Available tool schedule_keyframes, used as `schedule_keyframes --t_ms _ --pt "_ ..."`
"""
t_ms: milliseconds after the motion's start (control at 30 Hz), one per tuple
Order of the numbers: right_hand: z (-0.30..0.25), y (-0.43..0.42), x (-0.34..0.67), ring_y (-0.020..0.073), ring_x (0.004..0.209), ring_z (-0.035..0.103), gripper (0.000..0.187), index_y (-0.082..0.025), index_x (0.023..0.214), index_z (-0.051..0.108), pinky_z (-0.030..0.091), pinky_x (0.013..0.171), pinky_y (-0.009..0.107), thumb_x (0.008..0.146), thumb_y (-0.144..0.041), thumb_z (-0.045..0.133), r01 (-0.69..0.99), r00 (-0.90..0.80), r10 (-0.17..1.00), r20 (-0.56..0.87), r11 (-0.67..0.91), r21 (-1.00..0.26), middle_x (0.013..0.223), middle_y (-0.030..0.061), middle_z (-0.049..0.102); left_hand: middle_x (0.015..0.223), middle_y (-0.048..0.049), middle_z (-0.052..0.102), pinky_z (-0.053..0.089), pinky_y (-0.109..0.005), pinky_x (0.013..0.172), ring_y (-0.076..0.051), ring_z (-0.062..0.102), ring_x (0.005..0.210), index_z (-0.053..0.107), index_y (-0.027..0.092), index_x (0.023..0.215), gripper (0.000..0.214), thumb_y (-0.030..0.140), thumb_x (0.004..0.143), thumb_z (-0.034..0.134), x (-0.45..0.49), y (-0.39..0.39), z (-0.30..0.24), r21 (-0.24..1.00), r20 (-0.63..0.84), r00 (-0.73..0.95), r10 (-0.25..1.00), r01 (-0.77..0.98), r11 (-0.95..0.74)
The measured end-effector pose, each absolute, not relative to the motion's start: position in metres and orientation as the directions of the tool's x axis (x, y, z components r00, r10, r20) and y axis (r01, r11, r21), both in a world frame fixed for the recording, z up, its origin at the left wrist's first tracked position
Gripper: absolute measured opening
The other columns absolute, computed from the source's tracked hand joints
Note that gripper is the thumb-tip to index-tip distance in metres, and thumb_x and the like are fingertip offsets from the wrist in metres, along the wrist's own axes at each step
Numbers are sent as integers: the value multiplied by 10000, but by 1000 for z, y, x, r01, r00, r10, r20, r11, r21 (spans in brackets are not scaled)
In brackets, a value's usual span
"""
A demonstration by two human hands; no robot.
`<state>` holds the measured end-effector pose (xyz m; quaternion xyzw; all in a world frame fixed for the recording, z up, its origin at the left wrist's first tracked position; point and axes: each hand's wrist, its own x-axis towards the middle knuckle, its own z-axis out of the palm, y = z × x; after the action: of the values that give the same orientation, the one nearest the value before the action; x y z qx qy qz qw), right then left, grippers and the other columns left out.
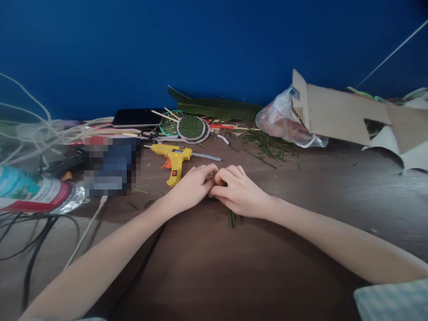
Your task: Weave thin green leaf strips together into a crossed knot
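Labels first: the yellow glue gun (177, 158) has a dark sticker along its barrel, but the print's too small for me to read. Same deal with the red, white and blue label on the plastic bottle (35, 189), which is smeared and cut off at the edge. The device (115, 165) beside it is pixelated, with a white cable (85, 232) plugged in.

My left hand (197, 186) and right hand (242, 189) meet fingertip to fingertip, fingers curled in narrow. Can't tell what's pinched in there, my own knuckles block it. Some green leaf strips (232, 219) poke out below my right hand, upper ends covered.

Behind my hands: a rimmed green disc (191, 128), a long leaf (217, 108), a black phone (137, 117) and leaf scraps (270, 147). A clear plastic bag (276, 118) sits partly behind the cut cardboard (344, 111) to the right.
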<state>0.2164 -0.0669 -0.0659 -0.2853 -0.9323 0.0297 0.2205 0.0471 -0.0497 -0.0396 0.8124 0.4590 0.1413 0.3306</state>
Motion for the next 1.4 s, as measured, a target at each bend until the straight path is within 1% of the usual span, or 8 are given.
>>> schedule_keyframes --t_ms 267,433,700,833,1000,1100,1267,1400 --pt "-66 -67 222 184 813 368 150 -190 836 622 284 710 326 849 -160 476 503 -702 549 455 833 -230 842 54 499 729 33 545 373 -282 743 -139 502 705 476 201 771 117 176 824 374 46 -51 -40 647 -25 557 830 642 -411" --pt "-62 -67 229 176 810 391 97 -185 791 606 296 712 323 807 -150 517 480 -659 573 487 819 -313 834 44 505 690 34 552 380 -276 730 -143 506 683 486 203 781 90 205 848 426 47 -51 -38 605 -28 542 840 678 -417" --pt "-57 -61 242 169 793 415 74 -182 732 545 321 728 335 727 -108 540 451 -623 636 455 767 -456 798 26 485 742 26 609 385 -291 754 -160 533 744 474 207 804 75 193 862 428 45 -54 -38 604 -6 564 826 660 -447" --pt "-56 -58 244 171 792 415 105 -180 712 502 329 740 337 699 -78 521 457 -636 652 413 750 -478 783 27 490 754 22 587 382 -291 772 -161 514 785 514 205 794 92 187 853 447 43 -58 -35 556 25 596 803 659 -506" --pt "-59 -55 244 176 789 418 118 -189 701 462 327 737 333 692 -82 510 474 -642 672 369 726 -498 785 27 489 799 9 575 383 -312 821 -172 506 849 584 215 825 103 212 842 482 41 -62 -33 530 -6 622 783 665 -525" --pt "-59 -55 244 177 788 417 105 -189 727 472 322 739 334 708 -96 518 475 -646 673 359 723 -502 782 25 497 817 2 568 389 -307 828 -175 502 877 607 226 853 108 227 841 500 40 -63 -33 536 -8 628 778 660 -527" --pt "-58 -56 243 172 778 419 166 -183 879 489 323 732 320 735 -131 555 480 -653 691 311 694 -536 764 15 490 822 -2 568 395 -305 824 -174 497 866 601 215 836 91 229 840 511 40 -63 -34 529 -2 631 776 659 -534" --pt "-59 -57 241 170 769 418 157 -188 873 469 312 724 309 754 -171 572 507 -657 698 284 688 -519 762 13 494 815 -6 560 401 -314 822 -179 499 866 594 210 826 91 238 835 508 40 -63 -34 533 -12 625 781 665 -524"
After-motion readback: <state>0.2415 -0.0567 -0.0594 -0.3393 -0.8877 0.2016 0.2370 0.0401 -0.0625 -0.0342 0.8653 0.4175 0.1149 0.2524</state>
